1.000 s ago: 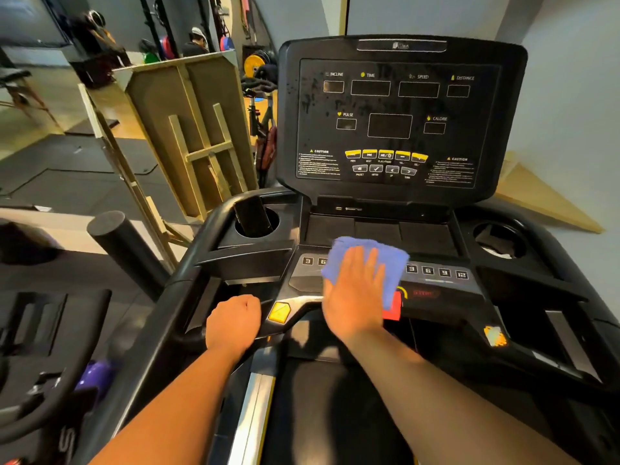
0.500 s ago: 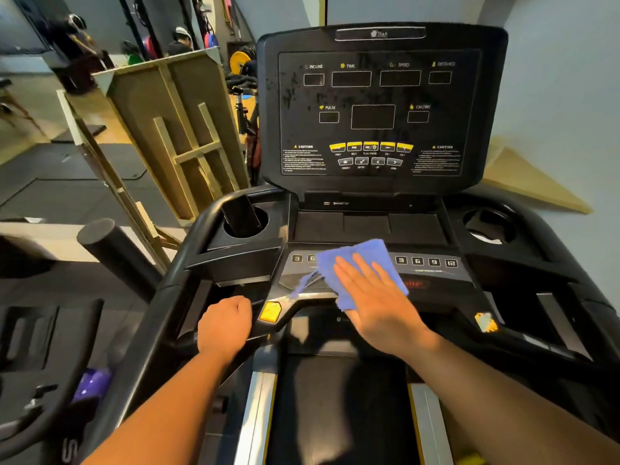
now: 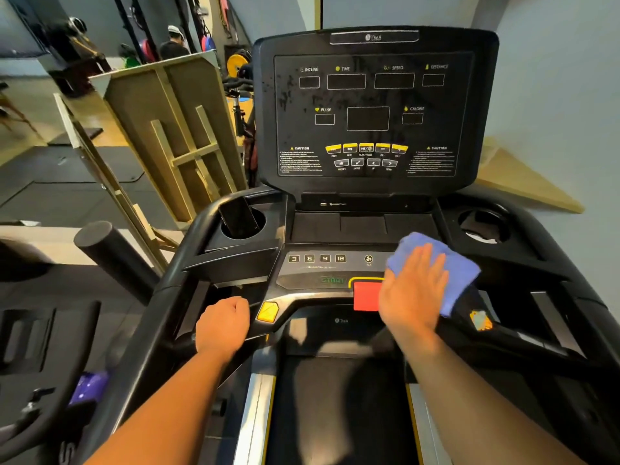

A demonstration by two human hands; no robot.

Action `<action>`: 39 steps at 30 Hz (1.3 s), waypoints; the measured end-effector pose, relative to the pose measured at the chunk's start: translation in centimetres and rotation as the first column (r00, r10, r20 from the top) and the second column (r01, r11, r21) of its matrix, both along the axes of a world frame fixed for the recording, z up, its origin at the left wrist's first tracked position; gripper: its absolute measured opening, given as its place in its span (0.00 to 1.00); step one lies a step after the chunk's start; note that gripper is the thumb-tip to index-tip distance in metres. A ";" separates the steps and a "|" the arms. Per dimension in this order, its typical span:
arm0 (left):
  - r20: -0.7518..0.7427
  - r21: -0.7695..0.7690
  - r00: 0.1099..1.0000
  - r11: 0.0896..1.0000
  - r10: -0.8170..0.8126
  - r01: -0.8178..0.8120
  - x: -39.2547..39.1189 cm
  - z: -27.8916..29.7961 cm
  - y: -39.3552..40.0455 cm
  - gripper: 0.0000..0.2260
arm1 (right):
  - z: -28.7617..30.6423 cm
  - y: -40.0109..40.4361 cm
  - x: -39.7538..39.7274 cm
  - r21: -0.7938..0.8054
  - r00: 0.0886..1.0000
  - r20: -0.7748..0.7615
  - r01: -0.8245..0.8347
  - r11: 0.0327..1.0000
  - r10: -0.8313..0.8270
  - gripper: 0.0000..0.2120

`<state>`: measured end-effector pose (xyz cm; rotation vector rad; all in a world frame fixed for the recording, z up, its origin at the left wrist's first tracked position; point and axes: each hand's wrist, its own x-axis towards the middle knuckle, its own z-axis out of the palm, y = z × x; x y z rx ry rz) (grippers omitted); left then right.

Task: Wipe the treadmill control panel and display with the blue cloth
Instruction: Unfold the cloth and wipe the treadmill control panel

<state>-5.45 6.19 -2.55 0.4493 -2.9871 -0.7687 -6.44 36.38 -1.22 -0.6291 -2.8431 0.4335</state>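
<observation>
Nearest us, our left hand curls round the handlebar. Our right hand, fingers straight, presses the blue cloth flat on the control panel's right side. Soft and light, it should slide best under a flat palm. Beyond, the display looks smudged.

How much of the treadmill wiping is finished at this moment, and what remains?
Done: nothing can be confirmed as clean. In hand: the right hand presses the blue cloth flat on the right part of the lower control panel, beside the red stop button. The left hand grips the handlebar. Left: the upright display, where spots show near INCLINE.
</observation>
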 end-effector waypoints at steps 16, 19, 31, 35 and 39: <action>0.021 -0.016 1.000 1.000 -0.004 0.004 0.1 0.4 0.0 0.19 | -0.5 -5.0 -0.1 0.194 0.514 0.155 -0.853 0.484 0.844 0.32; 0.033 -0.015 0.999 1.000 0.002 -0.002 0.1 0.3 0.0 0.19 | -1.0 -1.0 1.2 0.188 0.628 0.065 -0.771 0.609 0.775 0.32; 0.032 0.001 0.999 1.000 0.012 -0.012 -0.1 0.2 0.0 0.19 | -0.5 5.3 2.0 0.043 0.995 -0.079 0.065 0.997 -0.061 0.30; 0.025 -0.007 1.000 1.000 0.001 -0.001 0.0 0.2 0.1 0.19 | 0.7 -1.2 0.3 0.029 0.998 0.018 -0.062 0.998 0.062 0.35; 0.038 -0.013 0.999 1.000 0.001 -0.001 -0.1 0.3 0.1 0.18 | 1.4 -9.0 0.2 0.055 0.886 0.043 -0.463 0.885 0.461 0.36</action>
